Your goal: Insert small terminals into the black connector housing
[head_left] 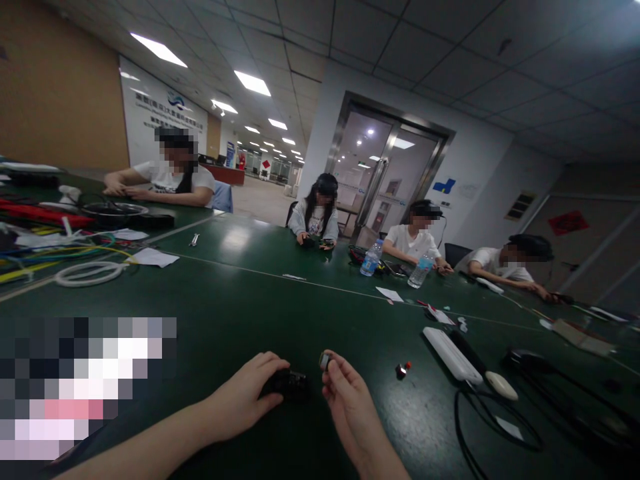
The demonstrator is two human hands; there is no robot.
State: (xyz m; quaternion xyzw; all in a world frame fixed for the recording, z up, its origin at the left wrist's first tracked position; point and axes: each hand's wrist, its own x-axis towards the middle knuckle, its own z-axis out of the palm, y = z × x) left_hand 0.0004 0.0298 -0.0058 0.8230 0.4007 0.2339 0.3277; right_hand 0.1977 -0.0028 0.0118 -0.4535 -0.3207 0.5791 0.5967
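Note:
My left hand [253, 393] is closed around a small black boxy device [294, 385] low over the dark green table [215, 333]. The device's exact kind is too dark to make out. Just to its right, my right hand [347, 397] pinches a small block with a silvery face [325, 361] between thumb and fingers. A gap separates this block from the black device. Further right on the table lies a small shiny dark piece with a red-orange part [403, 370], touched by neither hand.
At right lie a white power strip [453, 357], a pale computer mouse [501, 385] and looped black cable [460, 420]. Two water bottles [371, 259] stand across the table. Tangled wires and a coiled white cable [90, 273] lie far left. Several people sit around the table.

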